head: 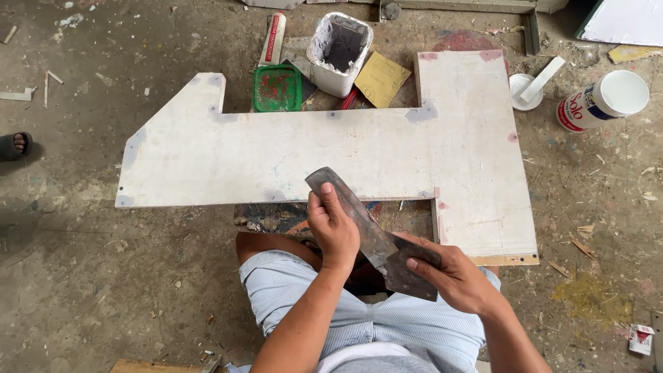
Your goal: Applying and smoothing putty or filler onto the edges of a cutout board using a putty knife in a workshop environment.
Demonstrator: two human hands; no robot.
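Note:
My left hand (333, 228) grips a long, dark metal scraper blade (345, 200), its rounded tip lying over the near edge of a white, oddly cut board (276, 155). In my right hand (452, 276) is a second, smaller dark putty knife (413, 271), pressed against the lower end of the long blade. Both blades cross just above my knees in striped shorts. The board lies flat on the concrete floor in front of me.
Behind the board stand a white tub of grey putty (338, 52), a green lid smeared red (277, 88), yellow sandpaper (381, 78) and a tube (272, 38). A white jar (602, 101) and a lid with a stick (528, 90) lie at the right. Someone's sandalled foot (14, 145) shows at far left.

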